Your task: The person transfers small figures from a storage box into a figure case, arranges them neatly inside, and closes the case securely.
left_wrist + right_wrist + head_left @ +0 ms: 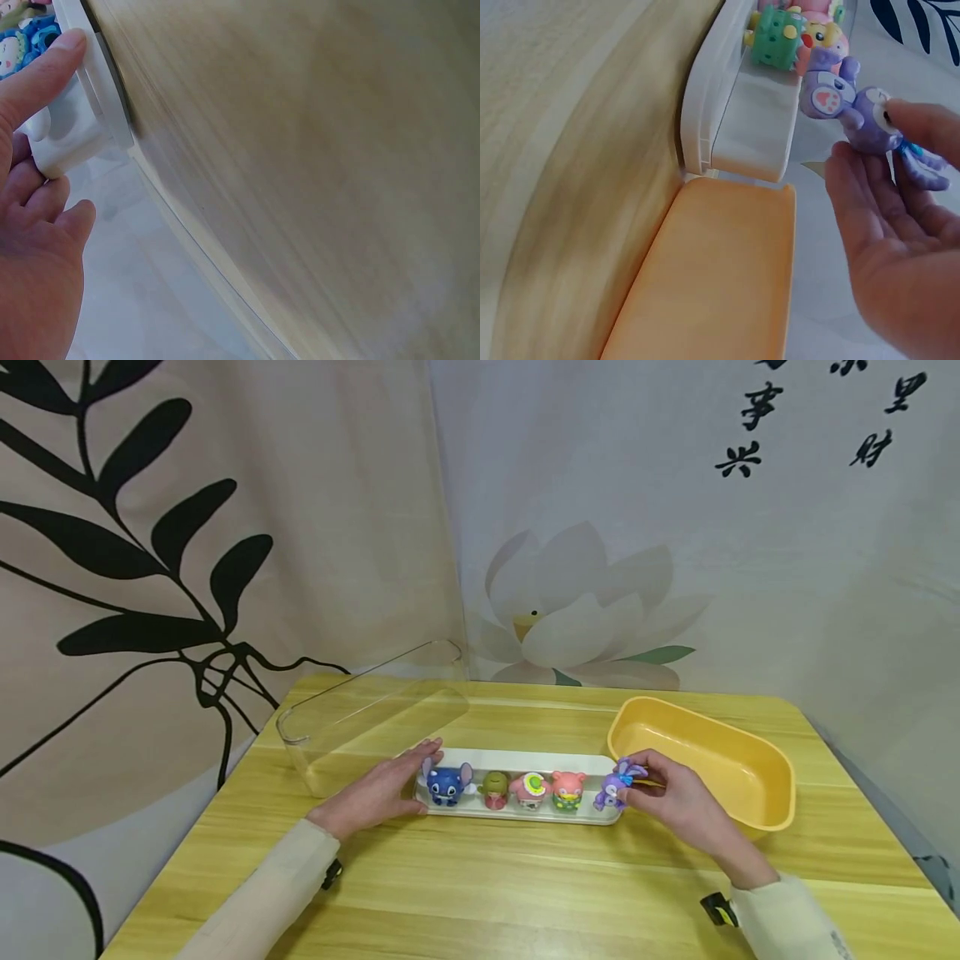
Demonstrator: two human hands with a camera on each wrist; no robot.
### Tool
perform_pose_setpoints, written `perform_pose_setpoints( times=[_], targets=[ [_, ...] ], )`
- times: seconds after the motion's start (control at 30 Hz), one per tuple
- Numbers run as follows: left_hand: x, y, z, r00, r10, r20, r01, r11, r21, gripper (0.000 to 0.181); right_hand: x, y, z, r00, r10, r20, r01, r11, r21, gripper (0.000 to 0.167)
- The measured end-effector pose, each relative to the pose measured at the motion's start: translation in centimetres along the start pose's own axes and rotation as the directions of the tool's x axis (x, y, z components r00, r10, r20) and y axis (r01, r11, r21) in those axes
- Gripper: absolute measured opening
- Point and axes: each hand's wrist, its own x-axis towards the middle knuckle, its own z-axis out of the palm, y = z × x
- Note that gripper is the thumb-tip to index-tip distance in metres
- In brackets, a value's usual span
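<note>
A long white tray lies across the table with a row of small figurines in it. From its left end come a blue figurine, a green-and-red one, a pink one with a yellow-green swirl and a pink-and-green one. My left hand grips the tray's left end, its thumb on the rim. Between thumb and fingers my right hand pinches a purple rabbit figurine by its head. In the right wrist view the rabbit appears just above the tray's right end.
A yellow plastic bin stands behind my right hand, close to the tray's right end. At the back left of the wooden table stands a clear plastic cover. Printed curtains hang behind the table.
</note>
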Motion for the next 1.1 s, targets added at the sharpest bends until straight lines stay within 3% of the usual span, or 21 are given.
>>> perform_pose_setpoints(
  times=[0.47,0.77,1.1],
  targets=[
    [0.0,-0.1,0.1,1.000,0.000,0.010,0.000,1.000,0.007,0.094,0.3,0.9,1.0,0.998,-0.055,-0.043,0.046,0.984,-0.172,0.032],
    [0.0,0.0,0.0,1.000,-0.017,0.012,0.017,1.000,-0.001,0.094,0.6,1.0,1.7,0.992,-0.108,-0.061,0.093,0.973,-0.210,0.033],
    [0.0,0.0,0.0,1.000,-0.017,0.015,0.017,1.000,-0.009,0.095,0.7,1.4,2.4,0.990,-0.115,-0.081,0.091,0.962,-0.256,0.036]
  ],
)
